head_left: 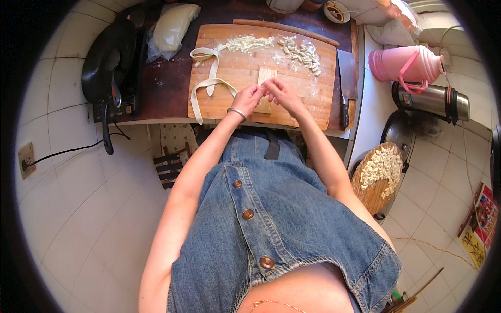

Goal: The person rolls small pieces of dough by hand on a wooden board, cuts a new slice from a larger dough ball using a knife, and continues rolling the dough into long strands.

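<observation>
On the wooden cutting board (227, 70), a long dough strip (213, 81) lies in loops at the left, one end running up to my left hand (249, 101). That hand wears a bangle at the wrist, and its fingers are closed on the strip's end. My right hand (282, 94) meets it fingertip to fingertip; whether a bit of dough is between its fingers cannot be told. Both are above a small ridged wooden board (267, 74). Loose flour (246, 44) and many small shaped dough pieces (301, 54) are spread near the far edge.
A rolling pin (287, 31) lies behind the board, a cleaver (346, 78) along its right. Bagged dough (174, 29) and a black wok (107, 62) are at left. At right are a pink thermos flask (407, 64), a steel flask (430, 102) and a round board (370, 198) bearing dough pieces.
</observation>
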Demonstrator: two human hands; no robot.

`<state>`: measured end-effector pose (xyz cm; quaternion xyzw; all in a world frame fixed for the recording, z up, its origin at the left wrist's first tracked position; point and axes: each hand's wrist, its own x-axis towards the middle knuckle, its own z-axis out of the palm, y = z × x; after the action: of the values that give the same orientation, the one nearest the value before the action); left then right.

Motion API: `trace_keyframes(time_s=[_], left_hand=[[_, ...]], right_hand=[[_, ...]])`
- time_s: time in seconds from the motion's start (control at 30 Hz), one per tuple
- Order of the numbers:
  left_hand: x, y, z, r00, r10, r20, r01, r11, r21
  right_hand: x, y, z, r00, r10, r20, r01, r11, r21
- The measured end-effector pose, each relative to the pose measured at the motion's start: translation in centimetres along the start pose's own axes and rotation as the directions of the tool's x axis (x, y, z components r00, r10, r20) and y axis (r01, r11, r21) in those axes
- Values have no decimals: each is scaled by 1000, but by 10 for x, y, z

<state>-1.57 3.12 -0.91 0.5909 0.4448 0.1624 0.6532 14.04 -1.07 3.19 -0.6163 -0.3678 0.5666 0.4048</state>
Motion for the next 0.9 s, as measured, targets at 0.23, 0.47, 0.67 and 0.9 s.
trace_keyframes(time_s=[0.23,0.47,0.67,0.9], left_hand=[[3,5,-3,995,80,65,-77,996,-46],[-1,10,-6,996,35,83,-23,990,-142],[-5,8,-9,992,94,80,-72,967,-245],[-20,27,-9,945,195,261,-187,981,-56]], right_hand=[[2,1,-4,999,-1,48,-5,992,124],[2,1,-3,998,44,-34,-32,955,295],[2,7,12,980,-182,-77,192,971,143],[24,40,-7,901,-244,-360,114,932,-345]])
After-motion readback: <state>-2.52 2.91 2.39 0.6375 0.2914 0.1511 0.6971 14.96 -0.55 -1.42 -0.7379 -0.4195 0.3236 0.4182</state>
